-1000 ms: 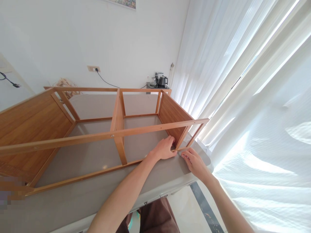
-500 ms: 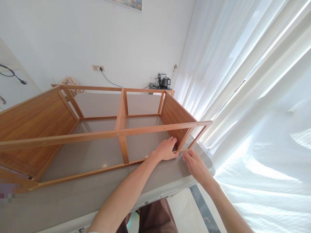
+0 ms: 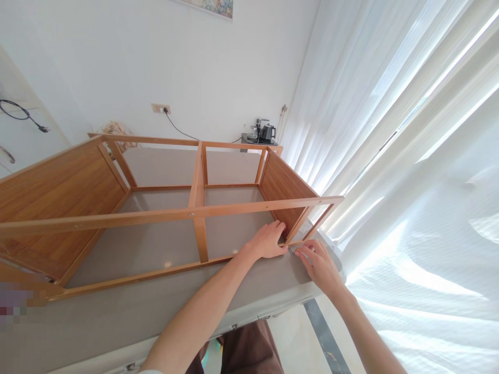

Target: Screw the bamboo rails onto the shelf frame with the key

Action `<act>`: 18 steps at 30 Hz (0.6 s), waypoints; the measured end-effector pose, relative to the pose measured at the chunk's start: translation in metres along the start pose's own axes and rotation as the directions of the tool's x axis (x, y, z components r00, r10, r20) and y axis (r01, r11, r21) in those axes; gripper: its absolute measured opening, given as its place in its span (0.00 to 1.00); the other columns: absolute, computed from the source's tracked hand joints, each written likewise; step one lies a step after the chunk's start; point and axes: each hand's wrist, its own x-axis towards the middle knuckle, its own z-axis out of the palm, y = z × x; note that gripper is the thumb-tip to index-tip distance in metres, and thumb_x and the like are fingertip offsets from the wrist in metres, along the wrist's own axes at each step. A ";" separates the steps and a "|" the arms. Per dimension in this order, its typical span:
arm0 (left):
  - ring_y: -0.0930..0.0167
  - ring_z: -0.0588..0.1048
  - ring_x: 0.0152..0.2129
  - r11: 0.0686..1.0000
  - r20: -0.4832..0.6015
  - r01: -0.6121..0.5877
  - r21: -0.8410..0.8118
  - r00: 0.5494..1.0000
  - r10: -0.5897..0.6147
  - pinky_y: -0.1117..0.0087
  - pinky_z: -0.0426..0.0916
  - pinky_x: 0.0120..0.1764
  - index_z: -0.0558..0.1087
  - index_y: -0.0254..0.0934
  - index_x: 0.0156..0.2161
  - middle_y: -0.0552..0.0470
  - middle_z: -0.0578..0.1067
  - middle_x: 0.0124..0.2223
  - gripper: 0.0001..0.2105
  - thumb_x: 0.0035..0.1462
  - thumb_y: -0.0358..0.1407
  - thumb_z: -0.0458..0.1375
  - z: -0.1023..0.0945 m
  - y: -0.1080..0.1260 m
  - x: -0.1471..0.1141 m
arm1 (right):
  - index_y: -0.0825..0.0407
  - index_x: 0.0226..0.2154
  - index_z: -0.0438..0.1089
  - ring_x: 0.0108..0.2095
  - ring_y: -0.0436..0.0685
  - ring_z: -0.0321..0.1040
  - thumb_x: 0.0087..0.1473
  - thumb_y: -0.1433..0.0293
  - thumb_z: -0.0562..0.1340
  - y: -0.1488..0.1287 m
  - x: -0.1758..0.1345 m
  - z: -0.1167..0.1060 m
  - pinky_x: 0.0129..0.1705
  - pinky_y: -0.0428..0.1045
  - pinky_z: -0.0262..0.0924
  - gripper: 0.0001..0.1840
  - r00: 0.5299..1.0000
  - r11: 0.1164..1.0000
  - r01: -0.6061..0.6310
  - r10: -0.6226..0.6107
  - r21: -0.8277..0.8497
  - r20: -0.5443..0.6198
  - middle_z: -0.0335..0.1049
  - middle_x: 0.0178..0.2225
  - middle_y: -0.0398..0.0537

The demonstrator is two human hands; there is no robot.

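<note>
A wooden furniture frame [image 3: 249, 209] with a middle divider lies on a grey-covered table. My left hand [image 3: 268, 241] is closed around its near lower rail by the right end panel [image 3: 284, 192], with the thumb on the near side and the fingers inside. Just right of it, my right hand [image 3: 317, 259] pinches a thin, bent metal hex key [image 3: 290, 251]. The key's tip meets the rail beside my left thumb; the screw or hole there is too small to see.
The grey table [image 3: 249, 283] extends under the frame. At the back, a black kettle [image 3: 268, 132] stands on a small stand. White curtains [image 3: 409, 171] hang close on the right. A cord runs from a wall socket [image 3: 161, 108]. A blurred patch covers the left edge.
The fingers of my right hand have shifted slightly and spread a little more around the hex key. My left hand keeps its hold. The view has moved slightly.
</note>
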 end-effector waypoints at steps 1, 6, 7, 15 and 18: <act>0.60 0.75 0.41 1.000 0.002 0.002 0.001 1.000 -0.002 0.60 0.69 0.44 0.64 0.40 0.43 0.46 0.73 0.45 0.17 0.52 0.43 0.62 0.000 0.000 0.000 | 0.47 0.39 0.75 0.40 0.57 0.66 0.68 0.63 0.53 0.002 -0.001 0.001 0.41 0.51 0.66 0.15 1.000 1.000 0.011 -0.012 -0.017 -0.017 0.67 0.41 0.51; 0.61 0.74 0.41 1.000 -0.011 -0.016 -0.002 1.000 0.016 0.61 0.69 0.44 0.63 0.40 0.42 0.47 0.73 0.44 0.17 0.52 0.42 0.62 -0.001 0.000 0.000 | 0.48 0.38 0.77 0.41 0.58 0.67 0.68 0.64 0.54 0.006 -0.001 0.002 0.45 0.54 0.65 0.16 0.997 0.996 0.069 -0.071 -0.057 -0.033 0.71 0.39 0.51; 0.61 0.74 0.41 1.000 -0.014 -0.015 -0.003 1.000 0.015 0.61 0.69 0.44 0.63 0.40 0.42 0.47 0.73 0.44 0.16 0.51 0.42 0.62 -0.001 0.000 0.000 | 0.47 0.39 0.77 0.41 0.58 0.67 0.68 0.65 0.54 0.006 -0.002 0.002 0.46 0.54 0.64 0.16 0.997 0.996 0.075 -0.076 -0.051 -0.018 0.71 0.39 0.50; 0.60 0.74 0.41 1.000 0.009 0.006 0.001 1.000 -0.006 0.60 0.69 0.44 0.62 0.40 0.42 0.46 0.73 0.45 0.16 0.52 0.41 0.62 -0.003 0.002 0.000 | 0.45 0.46 0.75 0.44 0.59 0.70 0.68 0.66 0.53 0.009 0.000 0.001 0.47 0.55 0.67 0.15 0.993 0.994 0.112 -0.112 0.012 0.038 0.74 0.42 0.50; 0.61 0.74 0.41 1.000 0.000 0.000 0.009 1.000 0.000 0.61 0.69 0.43 0.62 0.40 0.42 0.46 0.73 0.44 0.16 0.52 0.42 0.62 -0.002 0.002 0.000 | 0.46 0.43 0.75 0.45 0.59 0.69 0.68 0.68 0.52 0.008 0.001 0.001 0.47 0.56 0.67 0.15 0.991 0.990 0.122 -0.125 0.064 0.050 0.73 0.44 0.50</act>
